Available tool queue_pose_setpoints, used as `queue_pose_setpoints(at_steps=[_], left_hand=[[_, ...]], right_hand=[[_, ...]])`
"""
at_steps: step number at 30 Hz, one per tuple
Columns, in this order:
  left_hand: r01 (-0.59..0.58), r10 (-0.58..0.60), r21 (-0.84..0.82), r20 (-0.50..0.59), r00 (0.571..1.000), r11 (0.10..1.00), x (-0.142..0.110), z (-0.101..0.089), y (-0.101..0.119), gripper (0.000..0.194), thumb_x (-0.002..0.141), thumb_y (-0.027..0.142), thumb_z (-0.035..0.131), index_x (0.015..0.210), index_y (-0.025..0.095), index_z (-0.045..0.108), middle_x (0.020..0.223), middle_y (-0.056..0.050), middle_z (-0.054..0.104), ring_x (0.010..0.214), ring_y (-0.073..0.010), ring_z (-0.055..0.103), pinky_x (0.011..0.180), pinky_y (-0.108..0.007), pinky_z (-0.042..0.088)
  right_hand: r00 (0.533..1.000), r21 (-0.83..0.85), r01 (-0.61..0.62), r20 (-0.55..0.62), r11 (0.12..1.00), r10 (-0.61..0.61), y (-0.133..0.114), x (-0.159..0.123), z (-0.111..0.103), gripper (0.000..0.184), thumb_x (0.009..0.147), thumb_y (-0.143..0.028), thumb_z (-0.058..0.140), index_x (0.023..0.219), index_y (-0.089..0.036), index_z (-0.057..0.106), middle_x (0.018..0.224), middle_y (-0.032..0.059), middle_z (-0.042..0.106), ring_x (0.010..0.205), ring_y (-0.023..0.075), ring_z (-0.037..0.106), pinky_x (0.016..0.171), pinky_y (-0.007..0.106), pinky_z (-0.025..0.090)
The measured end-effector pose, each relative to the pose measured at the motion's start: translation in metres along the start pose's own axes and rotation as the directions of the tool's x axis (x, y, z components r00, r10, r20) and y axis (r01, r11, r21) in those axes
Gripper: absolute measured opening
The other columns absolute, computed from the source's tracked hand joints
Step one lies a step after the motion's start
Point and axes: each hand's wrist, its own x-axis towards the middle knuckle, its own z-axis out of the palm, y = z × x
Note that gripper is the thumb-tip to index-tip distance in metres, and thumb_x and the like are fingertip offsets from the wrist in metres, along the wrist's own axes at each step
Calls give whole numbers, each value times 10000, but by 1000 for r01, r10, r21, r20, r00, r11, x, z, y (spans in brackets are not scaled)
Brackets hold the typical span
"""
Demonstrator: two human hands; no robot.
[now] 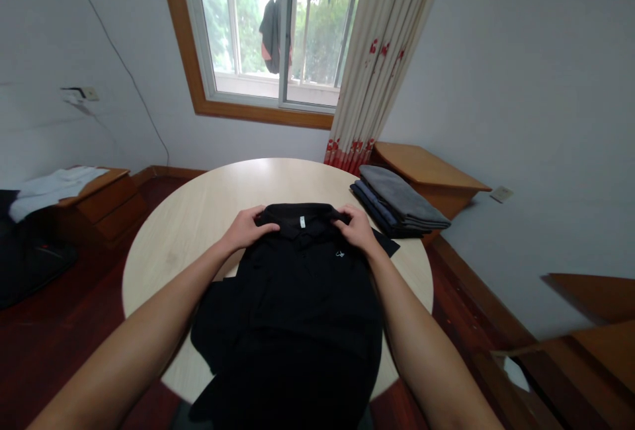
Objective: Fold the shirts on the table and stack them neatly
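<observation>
A black polo shirt (pixel 307 304) lies front side up on the round table, its collar pointing away from me and its lower end hanging past the near edge. A white label shows inside the collar, and a small pale logo sits on the chest. My left hand (pixel 249 226) grips the shirt by the left side of the collar, thumb on top. At the right side of the collar, my right hand (pixel 356 226) pinches the cloth in the same way. One sleeve spreads out to the left; part of the other shows beyond my right wrist.
The pale round table (pixel 169 238) carries a stack of folded dark and grey clothes (pixel 404 202) at its right rim. Behind that stands a wooden cabinet (pixel 431 169) beside a curtain (pixel 381 53). White cloth (pixel 54 188) lies on a low wooden cabinet (pixel 112 212) at left.
</observation>
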Motion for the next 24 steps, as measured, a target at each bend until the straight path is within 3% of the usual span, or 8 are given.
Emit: queue_pose_setpoints(at_steps=[3,8,10,13,16,19,22,24], left_hand=[[39,-34,-31,146,989,999,0,-3,-4,509,626,532,802,967,165,710,921,-65,738,851,-245,668,800,-348,514],[78,-145,197,352,925,977,-4,2,-5,312,659,494,725,720,191,676,665,1,626,639,-192,579,624,-288,430],[75,-176,290,341,923,954,-5,1,-1,254,672,454,679,667,201,660,642,-3,612,634,-196,571,611,-287,405],[126,-213,379,197,957,917,-3,-9,10,209,693,409,632,661,207,669,613,-21,624,611,-200,575,578,-286,379],[302,-339,266,104,935,916,2,-32,28,252,761,435,604,714,195,665,493,-11,580,467,-171,526,493,-271,359],[448,-456,84,122,882,890,7,-57,50,293,803,465,630,721,185,600,463,-3,582,385,-139,504,425,-237,368],[481,-478,2,125,869,876,17,-79,66,299,828,438,675,747,175,557,549,-22,653,432,-128,571,446,-212,431],[478,-477,8,102,873,878,33,-91,71,263,871,399,659,796,165,566,601,-33,680,471,-130,603,488,-221,473]], right_hand=[[988,-104,38,-144,994,-53,-6,0,-3,82,773,-212,579,790,-206,660,830,55,638,842,233,599,818,359,483],[927,-230,15,-363,973,-100,-17,-1,-9,174,770,-141,515,815,-221,663,863,70,610,926,257,574,896,400,474],[893,-262,-12,-437,965,-107,-20,-2,-12,175,768,-155,522,813,-216,680,869,78,596,930,260,567,896,399,471],[869,-244,-73,-491,967,-58,-24,-4,-14,188,780,-200,532,831,-201,713,844,75,594,833,239,574,810,363,481],[877,-109,-145,-475,983,77,-31,-5,-13,224,822,-286,539,890,-191,731,640,9,547,603,182,522,655,313,460],[858,119,-166,-471,979,203,-42,-4,-5,306,844,-438,582,912,-168,708,502,-55,451,468,137,457,526,270,415],[856,387,-131,-420,913,301,-51,7,2,417,839,-557,601,961,-162,654,511,-65,504,439,127,516,456,232,415],[864,477,-94,-398,874,310,-53,25,4,440,833,-587,608,978,-172,628,556,-46,570,482,141,582,467,231,462]])
